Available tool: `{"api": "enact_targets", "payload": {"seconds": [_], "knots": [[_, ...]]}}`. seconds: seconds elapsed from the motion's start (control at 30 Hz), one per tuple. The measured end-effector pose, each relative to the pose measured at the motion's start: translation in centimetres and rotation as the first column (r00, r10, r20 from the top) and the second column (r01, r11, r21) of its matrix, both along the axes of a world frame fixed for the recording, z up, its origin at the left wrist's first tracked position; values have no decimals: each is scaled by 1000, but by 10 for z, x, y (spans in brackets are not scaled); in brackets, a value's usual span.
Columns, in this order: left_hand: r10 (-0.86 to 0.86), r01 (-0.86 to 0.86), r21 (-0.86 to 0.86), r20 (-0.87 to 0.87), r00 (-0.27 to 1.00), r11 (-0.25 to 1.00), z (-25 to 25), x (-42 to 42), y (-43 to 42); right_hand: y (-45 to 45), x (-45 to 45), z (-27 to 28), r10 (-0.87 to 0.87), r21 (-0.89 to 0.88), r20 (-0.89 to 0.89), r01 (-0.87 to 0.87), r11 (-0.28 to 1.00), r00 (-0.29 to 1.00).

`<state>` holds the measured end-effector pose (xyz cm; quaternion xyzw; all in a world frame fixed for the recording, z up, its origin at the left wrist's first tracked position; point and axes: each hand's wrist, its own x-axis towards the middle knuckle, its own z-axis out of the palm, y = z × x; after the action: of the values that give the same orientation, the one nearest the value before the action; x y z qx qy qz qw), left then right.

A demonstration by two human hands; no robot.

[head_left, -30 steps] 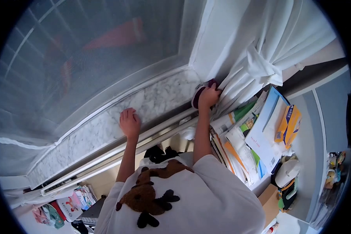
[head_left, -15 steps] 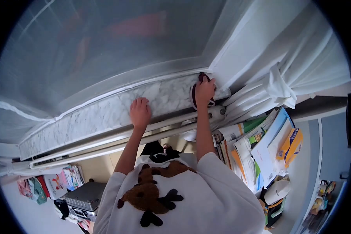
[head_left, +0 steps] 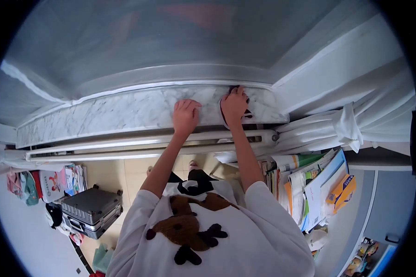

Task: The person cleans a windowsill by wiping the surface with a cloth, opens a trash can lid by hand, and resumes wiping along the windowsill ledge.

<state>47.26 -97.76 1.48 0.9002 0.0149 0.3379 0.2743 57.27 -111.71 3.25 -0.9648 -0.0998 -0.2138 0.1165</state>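
A dark maroon cloth with pale edging lies bunched on the white marble windowsill. My right hand presses down on it, fingers bent over it, so most of the cloth is hidden beneath my palm. To the left, my left hand rests on the front part of the sill, fingers stretched over the stone and nothing in them. A short stretch of bare marble separates the two hands.
Behind the sill rises a grey window pane. White radiator pipes run below its front edge. A knotted white curtain hangs at right, above stacked papers and books. A grey suitcase stands on the floor at left.
My right hand has slid left along the sill with the cloth, away from the right corner and closer to my left hand. The view has turned and levelled out.
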Motion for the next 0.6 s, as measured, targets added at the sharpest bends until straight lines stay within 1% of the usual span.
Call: {"api": "enact_targets", "payload": {"seconds": [0.03, 0.07, 0.1, 0.13, 0.17, 0.2, 0.23, 0.27, 0.3, 0.33, 0.37, 0.4, 0.43, 0.47, 0.5, 0.53, 0.57, 0.6], "knots": [[-11, 16, -139, 39, 999, 990, 0, -4, 2, 11, -11, -1, 18, -6, -5, -18, 1000, 1000], [-8, 32, -276, 87, 996, 961, 0, -7, 5, 25, -21, 1, 71, -6, -16, -72, 997, 997], [21, 7, -281, 95, 995, 960, -1, -16, 10, 39, -26, 3, 128, -3, -21, -128, 992, 992], [-19, 48, -466, 67, 998, 884, -3, -35, 10, 54, -32, 4, 158, -8, -18, -158, 987, 987], [-65, 81, -633, 49, 997, 770, -8, -57, 10, 68, -39, 3, 188, -4, -22, -188, 982, 982], [-114, 105, -773, 43, 993, 625, -13, -75, 14, 82, -47, 0, 216, 2, -30, -216, 976, 976], [-88, 86, -774, 39, 995, 627, -18, -88, 24, 96, -53, -5, 240, 19, 31, -241, 970, 970], [-224, 81, -860, -40, 974, 504, -24, -101, 38, 109, -60, -6, 263, 19, 28, -264, 964, 964], [-366, 55, -928, -91, 926, 369, -30, -115, 51, 122, -67, -5, 301, 48, 20, -302, 952, 953], [-346, 46, -929, -90, 934, 367, -40, -128, 63, 135, -74, -5, 339, 75, 12, -339, 938, 941], [-418, -85, -963, -188, 889, 254, -53, -141, 76, 149, -82, -4, 360, 72, 13, -360, 930, 933], [-498, -221, -964, -265, 826, 147, -55, -151, 89, 164, -90, -5, 413, 94, 28, -414, 905, 910], [-477, -358, -910, -415, 775, 211, -58, -161, 102, 179, -96, -4, 463, 116, 43, -465, 878, 885], [-461, -362, -909, -416, 784, 205, -58, -170, 113, 194, -101, -4, 481, 117, 44, -482, 868, 876], [-393, -341, -938, -290, 873, -65, -58, -179, 123, 209, -106, -4, 491, 133, 48, -492, 860, 870], [-286, -272, -906, -180, 941, -324, -58, -190, 133, 223, -113, -4, 499, 149, 49, -500, 853, 865], [-285, -218, -872, -96, 954, -437, -57, -196, 146, 236, -118, -6, 510, 153, 47, -511, 846, 859], [-275, -215, -874, -99, 956, -436, -55, -201, 160, 248, -122, -6, 531, 175, 30, -527, 831, 847]]}}
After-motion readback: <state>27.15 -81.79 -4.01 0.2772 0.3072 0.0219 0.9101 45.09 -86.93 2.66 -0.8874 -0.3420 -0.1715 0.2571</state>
